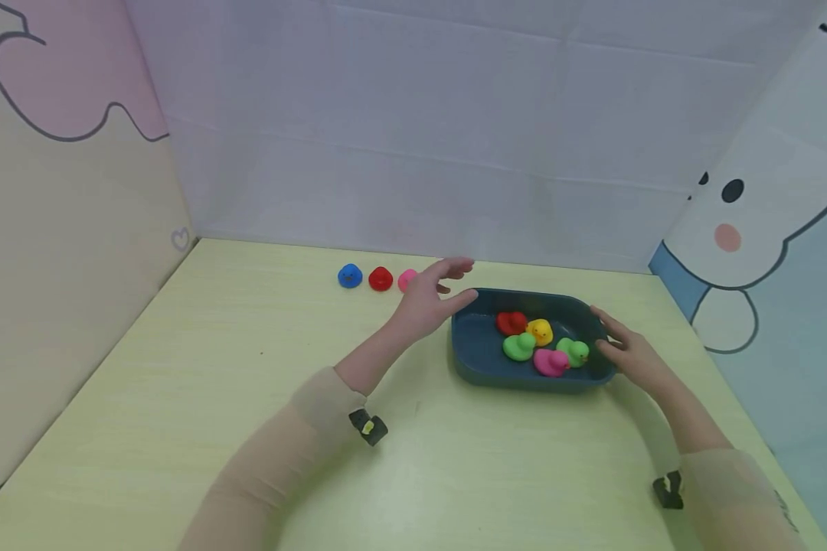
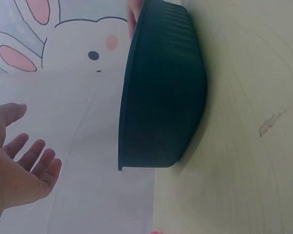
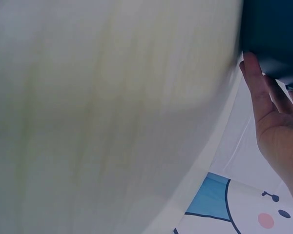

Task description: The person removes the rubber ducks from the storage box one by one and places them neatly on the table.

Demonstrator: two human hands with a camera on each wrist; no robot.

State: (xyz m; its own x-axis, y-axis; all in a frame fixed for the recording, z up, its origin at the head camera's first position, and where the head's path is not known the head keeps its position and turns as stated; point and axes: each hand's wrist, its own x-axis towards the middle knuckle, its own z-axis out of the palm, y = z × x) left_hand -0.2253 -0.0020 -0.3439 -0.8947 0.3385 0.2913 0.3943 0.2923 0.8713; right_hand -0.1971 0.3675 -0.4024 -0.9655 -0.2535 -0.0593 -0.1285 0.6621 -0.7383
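Observation:
A dark teal tray stands on the table with several small rubber ducks inside: a red duck, a yellow duck, a green duck, another green duck and a pink duck. My right hand holds the tray's right end, thumb over the rim and fingers along the outer wall. Beside the left end, my left hand hovers with fingers spread and nothing held. In the left wrist view, a gap separates that hand from the tray.
Toward the back of the table, left of the tray, a blue duck, a red duck and a pink duck stand in a row, the pink one partly behind my left hand. Cloth-covered walls border the pale table.

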